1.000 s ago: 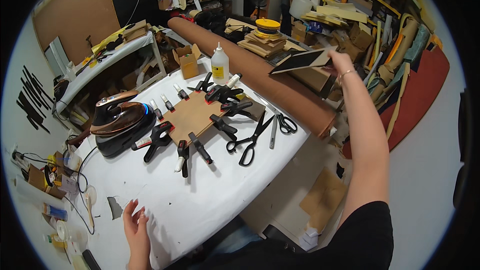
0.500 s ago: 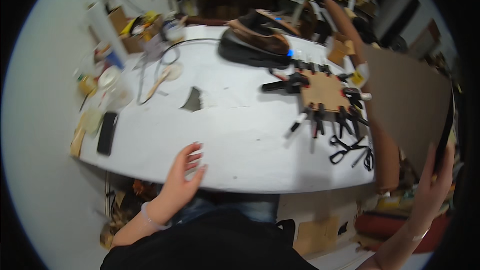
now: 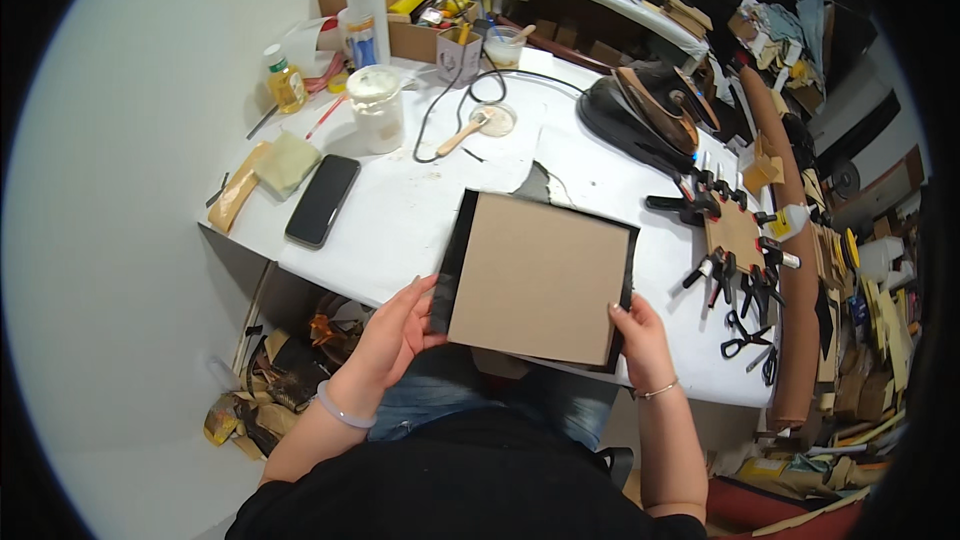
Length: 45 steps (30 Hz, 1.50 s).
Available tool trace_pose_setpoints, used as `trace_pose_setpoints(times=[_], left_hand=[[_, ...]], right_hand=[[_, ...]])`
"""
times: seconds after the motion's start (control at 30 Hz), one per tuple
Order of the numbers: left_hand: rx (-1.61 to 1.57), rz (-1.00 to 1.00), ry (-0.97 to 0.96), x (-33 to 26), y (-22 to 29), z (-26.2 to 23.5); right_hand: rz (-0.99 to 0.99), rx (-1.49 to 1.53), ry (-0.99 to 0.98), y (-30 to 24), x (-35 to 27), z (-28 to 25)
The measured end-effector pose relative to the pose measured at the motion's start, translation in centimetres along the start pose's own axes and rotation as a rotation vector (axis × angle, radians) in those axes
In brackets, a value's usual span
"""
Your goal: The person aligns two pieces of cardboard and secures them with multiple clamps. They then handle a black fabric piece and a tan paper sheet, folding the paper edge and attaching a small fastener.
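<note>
Between my hands is a flat beige square board [image 3: 540, 280] with black material showing along its edges. It lies over the near edge of the white table. My left hand [image 3: 392, 338] grips the lower left edge, its fingers partly hidden beneath. On the opposite side, my right hand [image 3: 648, 348] pinches the lower right edge, thumb on top and the other fingers underneath. Just past the board's far edge is a small dark grey scrap [image 3: 535, 183]. To the left rests a black phone [image 3: 323, 201].
A clamped board [image 3: 735, 235] ringed by black spring clamps sits at right, near black scissors [image 3: 742, 338]. Behind it stands a corded iron-like device [image 3: 640, 115]. A white tub [image 3: 377, 110], a wooden-handled brush [image 3: 462, 133] and a sponge [image 3: 287, 165] occupy the left.
My right hand has brought the board from the far right to in front of me, now face-up. My left hand, free before, now holds its left edge. The view has shifted.
</note>
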State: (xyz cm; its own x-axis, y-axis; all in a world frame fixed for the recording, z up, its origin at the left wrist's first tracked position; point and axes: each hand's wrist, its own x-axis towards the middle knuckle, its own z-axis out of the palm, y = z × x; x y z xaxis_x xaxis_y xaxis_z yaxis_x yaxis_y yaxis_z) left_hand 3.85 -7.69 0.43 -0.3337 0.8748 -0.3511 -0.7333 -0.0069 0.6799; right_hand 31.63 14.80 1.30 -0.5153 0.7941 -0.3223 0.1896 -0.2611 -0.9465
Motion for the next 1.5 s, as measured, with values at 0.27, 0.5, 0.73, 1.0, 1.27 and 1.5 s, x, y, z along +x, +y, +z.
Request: trace_pose_setpoints(times=[0.27, 0.5, 0.73, 1.0, 1.27, 1.5], left_hand=[[0.59, -0.002, 0.156, 2.8, -0.1, -1.8], [0.789, 0.029, 0.111, 3.9, 0.2, -1.0], [0.623, 0.054, 0.055, 4.0, 0.0, -0.9], [0.687, 0.08, 0.183, 3.6, 0.7, -2.2], [0.856, 0.048, 0.213, 3.8, 0.9, -3.1], [0.694, 0.098, 0.242, 2.0, -0.8, -6.3]], right_hand=[[-0.438, -0.916, 0.309, 1.9, -1.4, 4.5], [-0.195, -0.613, 0.218, 1.8, -1.4, 5.2], [0.298, -0.049, 0.029, -1.6, 0.0, 2.3], [-0.329, 0.318, 0.627, -7.0, -0.4, -10.6], [-0.195, 0.382, 0.638, -2.9, 2.0, -22.2], [0.004, -0.045, 0.502, -7.5, -0.4, -14.9]])
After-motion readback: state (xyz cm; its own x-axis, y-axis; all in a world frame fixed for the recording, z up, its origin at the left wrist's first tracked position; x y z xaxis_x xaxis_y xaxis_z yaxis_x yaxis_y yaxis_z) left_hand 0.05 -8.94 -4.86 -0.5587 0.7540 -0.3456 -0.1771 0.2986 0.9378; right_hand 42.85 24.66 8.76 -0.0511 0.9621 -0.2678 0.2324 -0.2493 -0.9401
